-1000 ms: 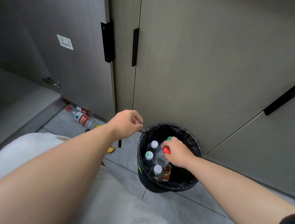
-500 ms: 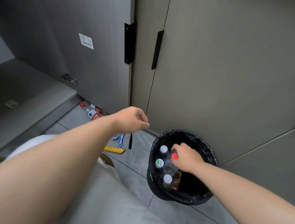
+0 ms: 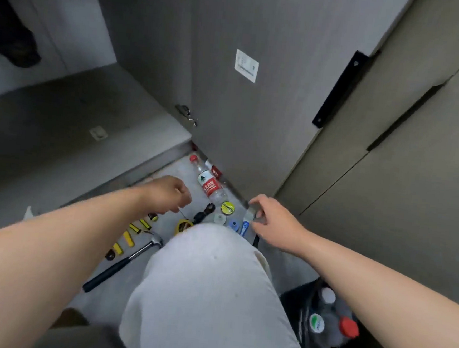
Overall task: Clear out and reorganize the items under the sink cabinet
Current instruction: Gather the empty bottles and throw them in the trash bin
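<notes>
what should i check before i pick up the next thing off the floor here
1. Right hand free: not ok, its fingers pinch a small grey object.
2. Left hand free: cannot tell, it is curled and a thin line shows just below it.
3. Water bottle reachable: ok, it lies uncovered on the floor between both hands.
4. Room in the bin: cannot tell, capped bottles show at its top and the forearm hides part.
5. Floor by the knee: not ok, a hammer lies close beside it.
</notes>
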A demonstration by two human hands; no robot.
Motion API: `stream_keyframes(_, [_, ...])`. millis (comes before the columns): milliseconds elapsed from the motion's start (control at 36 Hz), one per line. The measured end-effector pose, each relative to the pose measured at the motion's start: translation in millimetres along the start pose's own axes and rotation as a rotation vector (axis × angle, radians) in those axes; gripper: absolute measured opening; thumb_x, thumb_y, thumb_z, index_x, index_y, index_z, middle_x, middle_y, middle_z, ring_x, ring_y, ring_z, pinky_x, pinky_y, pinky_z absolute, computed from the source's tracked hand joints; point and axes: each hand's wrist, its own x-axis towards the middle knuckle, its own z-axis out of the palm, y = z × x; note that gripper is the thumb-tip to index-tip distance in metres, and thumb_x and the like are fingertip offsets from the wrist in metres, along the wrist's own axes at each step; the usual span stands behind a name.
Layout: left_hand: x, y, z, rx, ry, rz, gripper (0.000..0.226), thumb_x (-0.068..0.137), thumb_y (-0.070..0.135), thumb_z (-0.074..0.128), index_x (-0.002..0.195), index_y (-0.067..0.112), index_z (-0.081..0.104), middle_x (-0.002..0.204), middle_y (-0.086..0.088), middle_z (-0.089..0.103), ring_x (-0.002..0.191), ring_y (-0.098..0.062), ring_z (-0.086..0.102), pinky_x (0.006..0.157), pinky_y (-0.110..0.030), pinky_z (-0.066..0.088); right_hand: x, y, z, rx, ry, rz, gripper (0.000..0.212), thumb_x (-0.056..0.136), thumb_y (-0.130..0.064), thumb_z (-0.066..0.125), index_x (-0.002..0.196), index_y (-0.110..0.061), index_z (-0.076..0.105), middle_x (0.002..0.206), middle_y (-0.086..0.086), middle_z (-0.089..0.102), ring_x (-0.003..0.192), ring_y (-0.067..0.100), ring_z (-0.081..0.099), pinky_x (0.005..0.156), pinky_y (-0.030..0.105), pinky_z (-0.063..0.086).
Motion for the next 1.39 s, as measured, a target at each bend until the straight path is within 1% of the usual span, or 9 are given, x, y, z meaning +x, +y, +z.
stream_keyframes(194, [58.0, -70.1, 17.9, -0.323, 0.052, -0.129, 0.009, 0.096, 0.016, 0.062, 0.100, 0.014, 0.069, 0.104, -0.005, 0.071, 0.089, -0.016, 0.069, 0.054, -0.017, 0.045, 117.9, 6.3, 67.7, 0.044, -0.218, 0.194, 0.058, 0.085, -0.027, 0.070, 0.135, -0.016, 0.044, 0.125, 0.009, 0.053, 0.107, 0.024, 0.059, 0.087, 0.032, 0.050])
stream_keyframes(528, [129.2, -136.9, 43.3, -0.768, 0.090, -0.279, 0.014, 0.098, 0.017, 0.061, 0.109, 0.014, 0.070, 0.105, -0.008, 0.074, 0.091, -0.016, 0.072, 0.061, -0.020, 0.052, 253.9, -0.6, 158.7, -0.162, -0.064, 0.492, 0.084, 0.084, -0.038, 0.071, 0.147, -0.006, 0.025, 0.143, 0.018, 0.043, 0.130, 0.037, 0.049, 0.106, 0.046, 0.043])
stream_keyframes(639, [147.3, -144.7, 45.5, -0.857, 0.088, -0.317, 0.024, 0.096, 0.019, 0.066, 0.119, 0.014, 0.065, 0.115, -0.013, 0.069, 0.102, -0.024, 0.070, 0.082, -0.033, 0.056, 259.1, -13.6, 166.6, -0.268, 0.020, 0.500, 0.075, 0.086, -0.044, 0.065, 0.141, -0.004, 0.034, 0.139, 0.018, 0.049, 0.126, 0.037, 0.052, 0.106, 0.043, 0.043])
stream_keyframes(722, [159.4, -143.5, 45.3, -0.898, 0.101, -0.318, 0.046, 0.091, 0.029, 0.073, 0.133, 0.017, 0.056, 0.123, -0.012, 0.065, 0.104, -0.022, 0.067, 0.097, -0.040, 0.056, 247.5, -29.6, 170.6, 0.000, 0.027, 0.436, 0.057, 0.087, -0.040, 0.068, 0.129, -0.007, 0.049, 0.125, 0.015, 0.060, 0.112, 0.033, 0.060, 0.097, 0.040, 0.049])
stream_keyframes(833, [170.9, -133.9, 41.6, -0.980, 0.125, -0.259, 0.031, 0.086, 0.039, 0.078, 0.110, 0.024, 0.064, 0.105, 0.005, 0.070, 0.085, -0.003, 0.073, 0.072, -0.021, 0.060, 211.3, -52.6, 171.5, 0.381, -0.143, 0.401, 0.043, 0.082, -0.034, 0.079, 0.116, -0.018, 0.059, 0.101, -0.003, 0.067, 0.092, 0.015, 0.065, 0.081, 0.030, 0.052])
stream_keyframes(1028, [180.4, -137.6, 32.5, -1.127, 0.125, -0.288, 0.048, 0.080, 0.032, 0.084, 0.120, 0.018, 0.061, 0.108, -0.008, 0.075, 0.086, -0.025, 0.077, 0.080, -0.044, 0.063, 208.2, -56.3, 163.9, 0.462, -0.240, 0.216, 0.009, 0.094, -0.034, 0.064, 0.097, -0.033, 0.072, 0.093, -0.025, 0.071, 0.096, 0.001, 0.064, 0.081, 0.004, 0.045])
stream_keyframes(1167, [179.3, -152.4, 33.0, -1.195, 0.074, -0.352, 0.051, 0.082, 0.035, 0.082, 0.125, 0.017, 0.060, 0.106, -0.008, 0.076, 0.090, -0.027, 0.077, 0.088, -0.052, 0.060, 259.5, -28.5, 153.8, -0.276, 0.016, 0.006, 0.067, 0.093, -0.035, 0.063, 0.150, -0.014, 0.037, 0.159, 0.011, 0.026, 0.148, 0.028, 0.021, 0.121, 0.041, 0.024])
stream_keyframes(1278, [175.8, -160.4, 35.9, -1.197, 0.049, -0.361, 0.052, 0.084, 0.032, 0.080, 0.129, 0.017, 0.058, 0.112, -0.009, 0.074, 0.098, -0.027, 0.074, 0.090, -0.051, 0.059, 296.7, -22.6, 157.9, -0.455, 0.000, 0.090, 0.090, 0.087, -0.040, 0.063, 0.157, -0.019, 0.009, 0.164, 0.014, 0.005, 0.151, 0.034, 0.009, 0.121, 0.050, 0.020])
stream_keyframes(1389, [175.6, -164.3, 36.9, -1.244, 0.011, -0.368, 0.048, 0.088, 0.027, 0.076, 0.130, 0.014, 0.058, 0.116, -0.013, 0.073, 0.103, -0.032, 0.072, 0.092, -0.052, 0.058, 323.7, -27.5, 160.7, -0.390, 0.002, 0.304, 0.095, 0.088, -0.040, 0.062, 0.157, -0.022, -0.001, 0.159, 0.014, 0.022, 0.145, 0.035, 0.026, 0.113, 0.052, 0.029])
